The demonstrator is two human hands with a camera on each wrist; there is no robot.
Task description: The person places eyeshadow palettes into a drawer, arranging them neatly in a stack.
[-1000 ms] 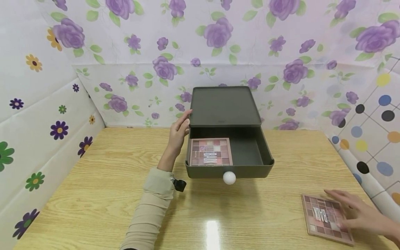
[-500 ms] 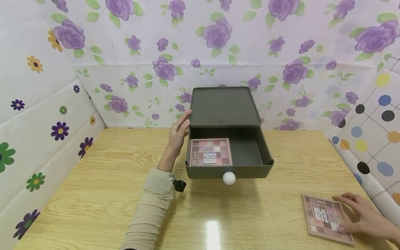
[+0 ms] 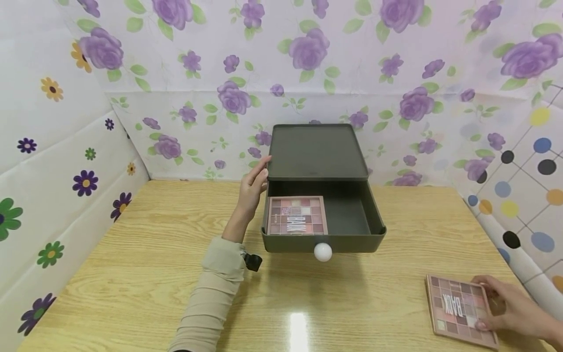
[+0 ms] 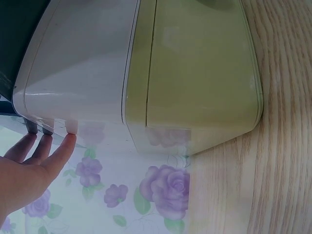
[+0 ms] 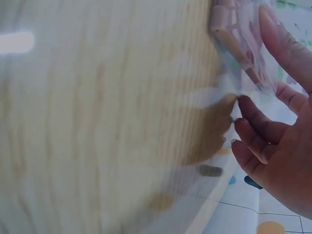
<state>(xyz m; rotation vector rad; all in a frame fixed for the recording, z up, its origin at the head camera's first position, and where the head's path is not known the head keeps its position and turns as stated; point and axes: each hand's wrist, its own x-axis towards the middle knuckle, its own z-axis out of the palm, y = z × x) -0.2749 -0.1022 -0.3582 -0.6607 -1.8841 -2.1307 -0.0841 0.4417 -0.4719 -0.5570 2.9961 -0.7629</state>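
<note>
My right hand pinches an eyeshadow palette at its right side, thumb on the printed top. In the right wrist view, the palette sits between thumb and forefinger, with the other fingertips just over the table. The fingertips of my left hand touch the side of a drawer box, whose layers are dark, white and yellow-green. The dark top drawer, with a white knob, stands pulled out. A matching palette lies in its left part.
The wooden table runs back to a flowered cloth wall. Dotted cloth borders its right edge, and daisy-print cloth its left. A strip of light reflects off the tabletop at the front.
My right hand has closed from hovering over the palette to pinching its right side, and the palette's left edge has lifted slightly. The left hand stays at the box.
</note>
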